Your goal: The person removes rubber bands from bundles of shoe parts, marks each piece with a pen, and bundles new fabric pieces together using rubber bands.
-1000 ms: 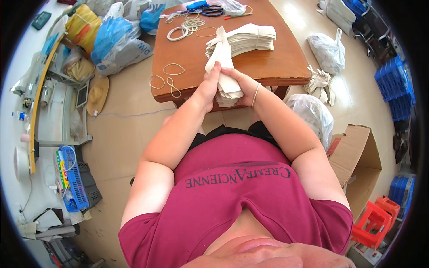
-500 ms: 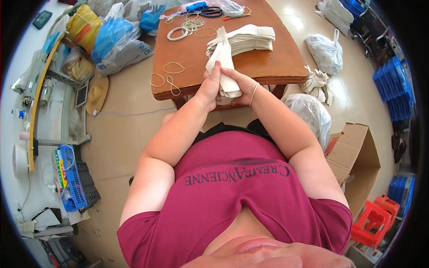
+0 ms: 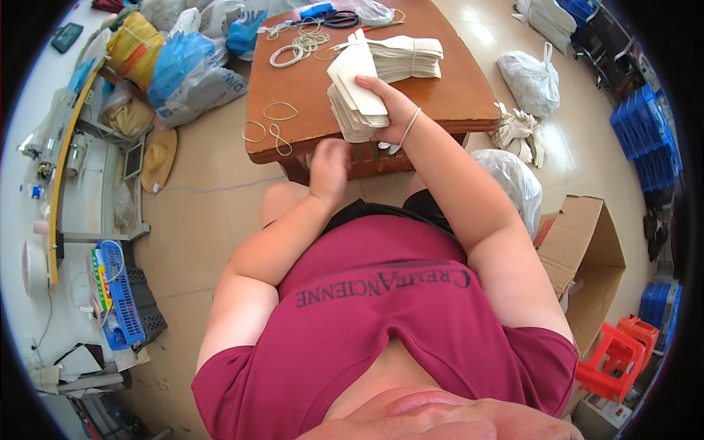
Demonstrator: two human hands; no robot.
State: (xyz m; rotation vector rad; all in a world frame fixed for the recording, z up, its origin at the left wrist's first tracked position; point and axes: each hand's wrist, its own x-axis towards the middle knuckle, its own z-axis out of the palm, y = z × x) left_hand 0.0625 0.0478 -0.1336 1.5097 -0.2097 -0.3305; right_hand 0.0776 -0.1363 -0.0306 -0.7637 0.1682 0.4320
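My right hand is closed on a stack of off-white flat strips, thumb on top, above the table's near edge. Whether the strips are cloth or paper I cannot tell. A pale elastic band circles my right wrist. My left hand is apart from the stack, below its lower left corner, and smeared by motion, so its fingers are unclear. Behind the held stack, a second stack of off-white strips lies on the brown wooden table, with a band around it. Several loose elastic bands lie at the table's near left.
On the table's far side are a white ring, dark-handled scissors and a clear plastic bag. Filled bags stand on the floor at left. White bags, a cardboard box and a red stool are at right.
My left hand has let go of the stack and moved down and to the left. In my right hand the stack has tilted and shifted slightly left, its strips fanned at the near end.
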